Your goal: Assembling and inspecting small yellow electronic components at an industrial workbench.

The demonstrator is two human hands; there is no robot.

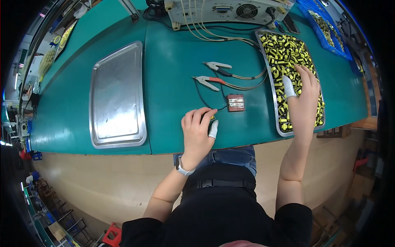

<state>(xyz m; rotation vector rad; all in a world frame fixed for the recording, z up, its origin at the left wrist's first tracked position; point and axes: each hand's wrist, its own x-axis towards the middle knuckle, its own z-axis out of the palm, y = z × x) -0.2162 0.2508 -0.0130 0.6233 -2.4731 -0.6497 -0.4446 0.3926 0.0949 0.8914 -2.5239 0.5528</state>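
Note:
Near the front edge of the table, my left hand (198,131) is closed on a small yellow-and-black transformer (212,117), mostly hidden by the fingers. A white cover sits on its thumb. Just right of it lies a small reddish-brown block (235,103) with metal strips on top and thin dark leads. My right hand (303,88) is over a metal tray (276,119) heaped with yellow-and-black transformers (284,49). Its thumb, also in a white cover, and its fingers are spread apart among the parts. I see nothing held between them.
Two clip leads, one black (219,66) and one red (209,81), lie beyond the block, wired toward a white instrument (224,13) at the back. A shallow metal tray (117,96) lies on the left. A blue crate (329,29) with parts stands at the far right, near a phone (291,24).

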